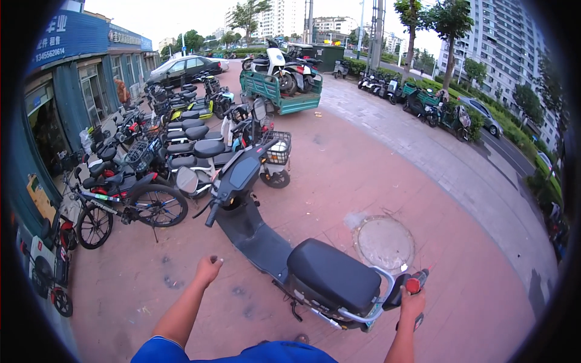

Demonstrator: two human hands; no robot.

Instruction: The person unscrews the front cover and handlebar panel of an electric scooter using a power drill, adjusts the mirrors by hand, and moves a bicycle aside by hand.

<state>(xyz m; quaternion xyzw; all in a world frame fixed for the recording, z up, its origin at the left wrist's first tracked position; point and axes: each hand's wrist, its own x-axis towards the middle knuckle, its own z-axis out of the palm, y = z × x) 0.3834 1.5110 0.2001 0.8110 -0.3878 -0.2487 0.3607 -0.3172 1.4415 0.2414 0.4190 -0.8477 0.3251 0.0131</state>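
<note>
An electric scooter (254,242) with a long black seat (333,272) stands in front of me, its handlebar pointing to the far left. At its rear end my right hand (411,305) is closed round a black-and-red tool (413,285), which looks like a cordless power tool; my fingers hide part of it. Close beside it are the scooter's silver grab rail (380,296) and black backrest (396,293). Left of the footboard, my left hand (208,270) hangs in the air, apart from the scooter. Its fingers are curled in, and whatever they may hold is too small to make out.
Many parked scooters (193,133) and a bicycle (127,209) line the shop front on the left. A green cargo tricycle (281,91) loaded with scooters stands farther back. A round manhole cover (384,242) lies in the red paving beyond the seat.
</note>
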